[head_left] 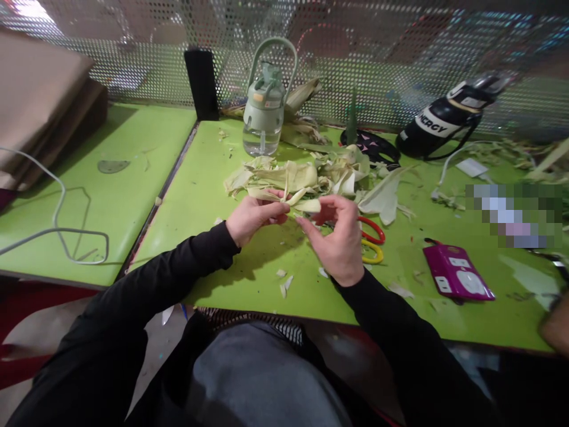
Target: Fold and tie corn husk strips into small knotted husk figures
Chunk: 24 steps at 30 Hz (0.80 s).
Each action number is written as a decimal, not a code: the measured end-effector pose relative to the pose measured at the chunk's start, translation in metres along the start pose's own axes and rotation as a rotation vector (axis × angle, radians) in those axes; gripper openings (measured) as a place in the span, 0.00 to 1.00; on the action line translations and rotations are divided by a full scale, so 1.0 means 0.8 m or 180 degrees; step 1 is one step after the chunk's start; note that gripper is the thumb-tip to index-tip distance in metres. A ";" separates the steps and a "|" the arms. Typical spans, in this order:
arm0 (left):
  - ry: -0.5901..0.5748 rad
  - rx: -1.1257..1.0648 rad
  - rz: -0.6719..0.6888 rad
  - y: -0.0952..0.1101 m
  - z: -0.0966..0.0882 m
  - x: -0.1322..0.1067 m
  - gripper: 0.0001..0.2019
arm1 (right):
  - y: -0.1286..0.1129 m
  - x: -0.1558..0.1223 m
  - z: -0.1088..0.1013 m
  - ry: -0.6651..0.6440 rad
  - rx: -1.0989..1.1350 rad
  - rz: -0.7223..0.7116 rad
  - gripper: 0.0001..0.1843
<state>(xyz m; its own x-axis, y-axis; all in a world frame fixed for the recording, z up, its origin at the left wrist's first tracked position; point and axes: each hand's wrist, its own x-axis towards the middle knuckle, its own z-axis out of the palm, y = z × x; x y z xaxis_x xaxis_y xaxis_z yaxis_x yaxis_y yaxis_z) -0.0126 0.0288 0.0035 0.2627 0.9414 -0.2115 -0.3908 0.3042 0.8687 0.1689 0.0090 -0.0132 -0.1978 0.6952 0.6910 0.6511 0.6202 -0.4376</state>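
Note:
My left hand (258,218) pinches a small bundle of pale corn husk strips (304,205) between thumb and fingers. The strips fan out from the pinch, one upward and one to the right. My right hand (338,237) is beside it, with thumb and curled fingers apart; the right end of a strip reaches its index finger. Behind both hands spreads a heap of loose corn husks (302,175). Scissors with one red and one yellow handle loop (373,252) lie partly hidden behind my right hand.
A pale green water bottle (264,112) stands beyond the husks, near an upright black slab (201,86). At the back right leans a black bottle (438,121). A purple pouch (457,273) lies right. Brown paper bags (40,101) and a white cable (62,196) occupy the left table.

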 end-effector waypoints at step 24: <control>-0.0120 -0.0050 0.0028 -0.009 -0.003 0.000 0.12 | -0.002 0.005 -0.008 -0.0436 -0.0768 -0.0510 0.05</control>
<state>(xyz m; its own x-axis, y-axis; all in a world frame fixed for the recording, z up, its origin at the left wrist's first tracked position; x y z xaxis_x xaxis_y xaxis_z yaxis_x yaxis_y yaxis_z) -0.0118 0.0269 -0.0034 0.2920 0.9380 -0.1867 -0.4071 0.2985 0.8632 0.1717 0.0081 -0.0063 -0.3981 0.6483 0.6490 0.7553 0.6331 -0.1692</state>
